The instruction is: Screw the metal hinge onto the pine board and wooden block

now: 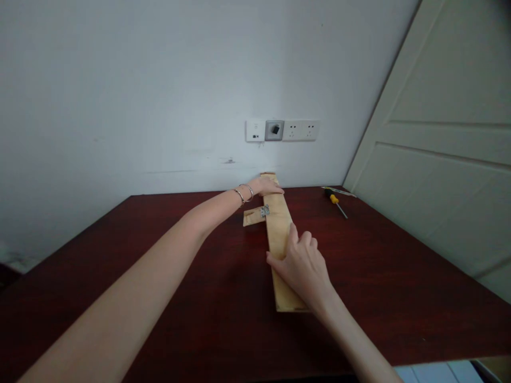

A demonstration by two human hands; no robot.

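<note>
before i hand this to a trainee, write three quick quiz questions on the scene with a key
1. In the picture, where on the table is the screwdriver?
A) left of the long board
B) right of it
C) on top of it
2. True or false: the left hand is nearer the wall than the right hand.
3. Fill in: the small wooden piece sticks out from the long board's ____ side in the picture.

Key: 1 B; 2 true; 3 left
</note>
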